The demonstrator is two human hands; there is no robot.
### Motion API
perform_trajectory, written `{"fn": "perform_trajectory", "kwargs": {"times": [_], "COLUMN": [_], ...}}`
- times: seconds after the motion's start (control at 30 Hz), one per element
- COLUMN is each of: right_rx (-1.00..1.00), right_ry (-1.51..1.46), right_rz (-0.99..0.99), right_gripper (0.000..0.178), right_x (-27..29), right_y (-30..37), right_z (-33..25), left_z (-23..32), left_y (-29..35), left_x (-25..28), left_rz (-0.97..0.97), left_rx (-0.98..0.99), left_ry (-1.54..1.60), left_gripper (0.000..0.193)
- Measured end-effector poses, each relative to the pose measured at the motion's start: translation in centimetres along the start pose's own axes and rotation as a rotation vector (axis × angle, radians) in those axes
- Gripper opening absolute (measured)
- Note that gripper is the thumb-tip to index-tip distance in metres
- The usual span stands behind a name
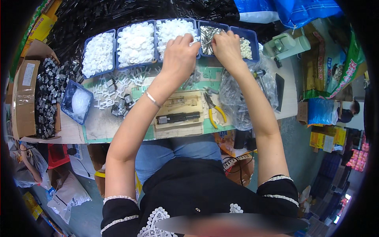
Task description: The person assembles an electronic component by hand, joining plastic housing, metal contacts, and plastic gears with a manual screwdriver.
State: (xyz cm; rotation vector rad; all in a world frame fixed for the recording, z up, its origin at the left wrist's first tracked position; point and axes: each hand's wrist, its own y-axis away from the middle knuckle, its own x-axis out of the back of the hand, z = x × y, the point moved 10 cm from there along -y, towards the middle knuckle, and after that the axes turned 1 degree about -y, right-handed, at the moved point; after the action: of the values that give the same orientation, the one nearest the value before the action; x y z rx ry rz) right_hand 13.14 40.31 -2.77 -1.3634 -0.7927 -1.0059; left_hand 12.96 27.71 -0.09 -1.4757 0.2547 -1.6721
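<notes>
My left hand reaches over the right part of a blue bin of small white plastic parts. Its fingers are curled, and their tips are hidden among or behind the parts. My right hand is at the border between a bin of thin metal pins and one of small cream pieces. Those fingers are bent too; whatever they pinch is too small to make out. Nearer to me, a black elongated part lies in a pale wooden fixture, with yellow-handled pliers to its right.
Two more bins of white discs and white pieces stand left. White branched parts lie loose on the table, beside a blue tray and a carton of metal-and-black parts. Clear plastic bags and a pale green bottle are right.
</notes>
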Motion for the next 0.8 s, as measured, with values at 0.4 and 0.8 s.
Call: {"fn": "perform_trajectory", "kwargs": {"times": [0.4, 0.8], "right_rx": [-0.218, -0.213], "right_ry": [-0.568, -1.400], "right_rz": [0.062, 0.372], "right_gripper": [0.007, 0.016], "right_x": [0.5, 9.1], "right_y": [0.5, 7.3], "right_z": [2.3, -6.0], "left_z": [-0.5, -0.5], "left_y": [-4.4, 8.3], "left_x": [-3.6, -0.7], "left_rz": [-0.132, 0.017], "left_rx": [-0.086, 0.954], "left_ry": [-0.229, 1.905], "left_gripper": [0.004, 0.020]}}
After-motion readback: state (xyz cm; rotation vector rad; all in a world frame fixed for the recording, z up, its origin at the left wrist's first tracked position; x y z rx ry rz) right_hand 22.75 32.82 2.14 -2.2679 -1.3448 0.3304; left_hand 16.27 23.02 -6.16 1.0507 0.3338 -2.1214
